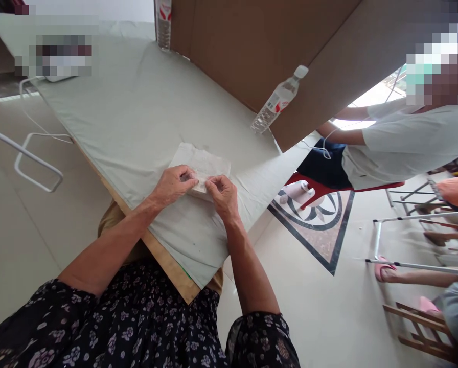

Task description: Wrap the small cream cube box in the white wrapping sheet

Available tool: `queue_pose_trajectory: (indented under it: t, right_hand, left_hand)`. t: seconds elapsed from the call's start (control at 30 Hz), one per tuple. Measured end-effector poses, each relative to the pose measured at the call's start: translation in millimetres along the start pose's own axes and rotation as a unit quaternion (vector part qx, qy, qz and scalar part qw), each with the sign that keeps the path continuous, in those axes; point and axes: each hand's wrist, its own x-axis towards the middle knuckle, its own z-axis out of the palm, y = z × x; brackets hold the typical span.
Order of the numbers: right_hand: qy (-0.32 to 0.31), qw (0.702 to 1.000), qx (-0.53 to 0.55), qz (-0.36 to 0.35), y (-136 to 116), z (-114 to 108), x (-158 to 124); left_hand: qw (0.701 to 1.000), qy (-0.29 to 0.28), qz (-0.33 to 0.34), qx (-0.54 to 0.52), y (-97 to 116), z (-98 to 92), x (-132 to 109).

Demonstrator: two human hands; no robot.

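A flat, whitish packet [208, 162] with a soft, crinkled surface lies on the cloth-covered table [117, 112]. It looks like thin paper or film, and I cannot make out what is inside. My left hand [176, 184] is closed in a pinch at the packet's near left part. Close beside it, my right hand [223, 193] pinches the near right part, with thumb and fingers pressed together. The fingertips are a small distance apart, and the strip between them partly shows. My fingers cover some of the near edge.
A large brown cardboard panel [229, 46] stands on the table's far side. One water bottle [278, 99] is by its near edge, another [163, 25] at its left end. A co-worker in a white shirt [413, 138] sits at right. White cables [41, 128] hang at left.
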Motion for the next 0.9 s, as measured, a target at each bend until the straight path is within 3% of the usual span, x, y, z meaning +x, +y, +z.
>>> queue_pose_trajectory:
  t: [0.17, 0.27, 0.37, 0.43, 0.53, 0.63, 0.77, 0.9]
  right_hand:
    - [0.018, 1.000, 0.019, 0.012, 0, 4, -5]
    - [0.040, 0.999, -0.034, -0.001, -2, -1, -7]
    - [0.130, 0.974, -0.165, -0.089, -13, -12, -17]
    - [0.154, 0.944, -0.246, -0.156, -24, -16, -27]
    - [0.060, 0.922, -0.311, -0.224, -36, -11, -40]
    - [-0.034, 0.910, -0.345, -0.228, -34, 0, -42]
    - [-0.066, 0.894, -0.389, -0.211, -30, 6, -36]
    - [-0.094, 0.859, -0.453, -0.220, -37, 4, -28]
  left_hand:
    - [1.000, 0.003, -0.015, -0.020, 2, 2.3, -3]
    - [1.000, -0.001, -0.023, -0.021, 3, 2.4, -2]
    - [0.999, -0.010, -0.035, -0.021, 4, 2.0, 0]
    - [0.999, -0.016, -0.037, -0.016, 5, 2.3, 2]
    - [0.999, -0.022, -0.036, -0.006, 5, 2.3, 3]
    - [0.999, -0.025, -0.029, 0.004, 3, -4.9, 0]
    - [0.999, -0.015, -0.035, 0.021, -3, -25.8, -10]
    - [0.994, 0.007, -0.078, 0.071, -8, -35.4, -14]
